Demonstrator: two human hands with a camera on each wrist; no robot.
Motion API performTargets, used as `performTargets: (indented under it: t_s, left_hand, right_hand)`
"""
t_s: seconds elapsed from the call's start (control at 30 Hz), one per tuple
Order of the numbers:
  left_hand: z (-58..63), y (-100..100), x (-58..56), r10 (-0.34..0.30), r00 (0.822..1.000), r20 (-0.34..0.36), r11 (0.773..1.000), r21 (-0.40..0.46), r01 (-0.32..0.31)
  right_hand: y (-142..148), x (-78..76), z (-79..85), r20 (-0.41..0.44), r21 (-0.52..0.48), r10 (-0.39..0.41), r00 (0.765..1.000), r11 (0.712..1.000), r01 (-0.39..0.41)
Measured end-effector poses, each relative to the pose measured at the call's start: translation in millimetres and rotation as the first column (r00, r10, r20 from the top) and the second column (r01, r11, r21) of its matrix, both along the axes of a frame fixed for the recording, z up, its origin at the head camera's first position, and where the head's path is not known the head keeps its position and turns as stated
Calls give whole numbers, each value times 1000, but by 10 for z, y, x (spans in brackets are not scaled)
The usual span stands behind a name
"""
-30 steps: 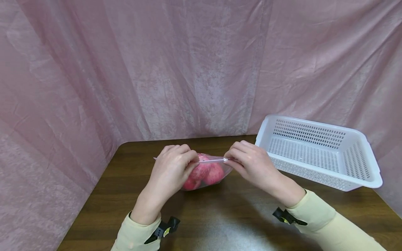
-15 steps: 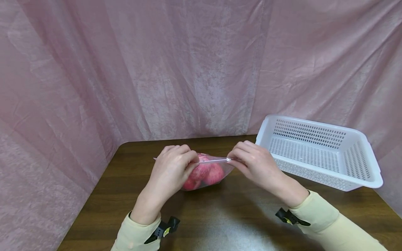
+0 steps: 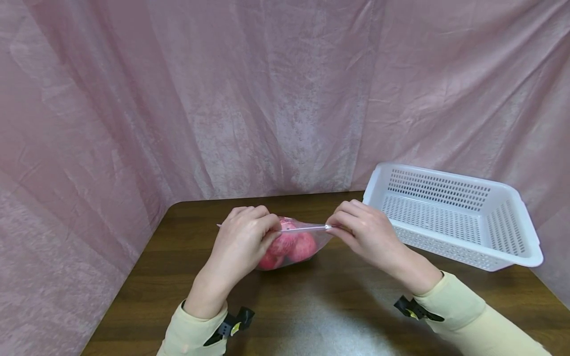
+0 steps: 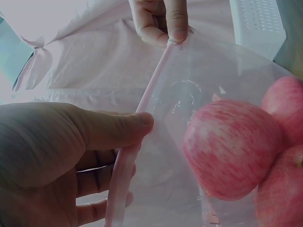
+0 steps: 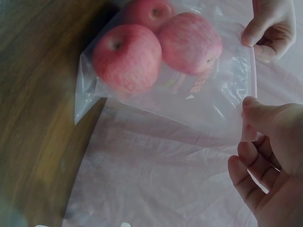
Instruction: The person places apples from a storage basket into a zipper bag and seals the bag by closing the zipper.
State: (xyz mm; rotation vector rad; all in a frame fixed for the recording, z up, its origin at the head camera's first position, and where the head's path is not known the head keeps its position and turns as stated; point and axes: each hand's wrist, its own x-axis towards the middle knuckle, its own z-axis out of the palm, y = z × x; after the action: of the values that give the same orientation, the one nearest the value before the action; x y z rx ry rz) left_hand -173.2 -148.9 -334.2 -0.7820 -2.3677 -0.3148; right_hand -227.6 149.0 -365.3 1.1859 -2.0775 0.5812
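Observation:
A clear zip bag (image 3: 321, 238) with three red apples (image 5: 127, 59) inside lies low over the table, its pinkish-white zip strip (image 4: 150, 87) stretched between both hands. My left hand (image 3: 242, 240) pinches that strip between thumb and fingers, left of the middle. At the bag's right end, my right hand (image 3: 367, 237) pinches the strip, with a short tab of the corner showing under the thumb in the right wrist view. One apple (image 4: 232, 149) bulges against the film close to the left thumb. The bag's left part is hidden behind the left hand in the head view.
A white perforated plastic basket (image 3: 427, 215) stands at the back right of the brown wooden table (image 3: 285, 306), just beyond the right hand. Pink cloth (image 3: 276, 99) hangs behind the table and along its left side.
My right hand has slid a little to the right along the zip strip, with more strip showing between the hands. The left hand has stayed nearly in place.

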Motion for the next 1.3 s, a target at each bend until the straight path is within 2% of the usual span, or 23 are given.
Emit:
performTargets:
  t_s: [0.47, 0.7, 0.93, 1.3]
  left_hand:
    - [-1, -10, 1, -2, 1000, 0, 1000, -7, 2]
    - [-19, -10, 36, 3, 1000, 20, 1000, -16, -3]
    - [-98, -5, 172, 23, 998, 56, 999, -38, -21]
    - [-270, 41, 447, 48, 999, -1, 996, -75, -48]
  right_hand:
    - [64, 6, -14, 1, 11, -7, 1000, 1000, 7]
    - [96, 6, -26, 8, 28, 47, 999, 998, -47]
    - [142, 49, -47, 48, 77, 102, 994, 991, -105]
    - [155, 157, -92, 63, 121, 173, 983, 976, -179]
